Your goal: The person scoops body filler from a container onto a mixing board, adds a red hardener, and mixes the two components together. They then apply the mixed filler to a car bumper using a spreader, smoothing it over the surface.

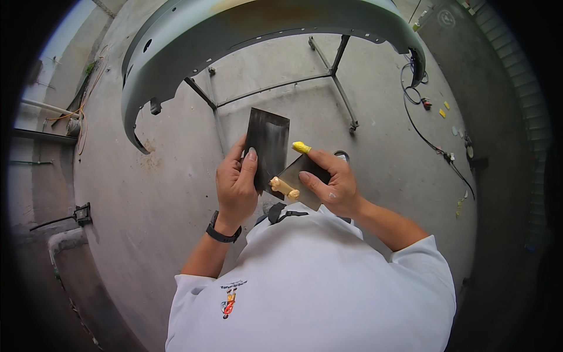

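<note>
My left hand (237, 179) is closed on a dark rectangular plate (268, 138), its thumb lying along the plate's left side. In my right hand (337, 185) is a flat metal putty spreader (308, 176), gripped between thumb and fingers. Yellow tape (301, 147) wraps the tip of my right index finger. A thick roll of tan putty (284, 188) clings to the spreader's left edge, over the lower part of the plate. Ahead of my hands stands a grey car bumper (217, 35), with a brownish patch on its upper middle.
A dark metal stand (272, 89) on wheels is under the bumper. Black cable (425, 136) and yellow scraps (443, 112) lie on the concrete floor (387, 170) at right. An orange cord (85, 108) runs along the left wall. Part of a round can (341, 155) shows behind my right hand.
</note>
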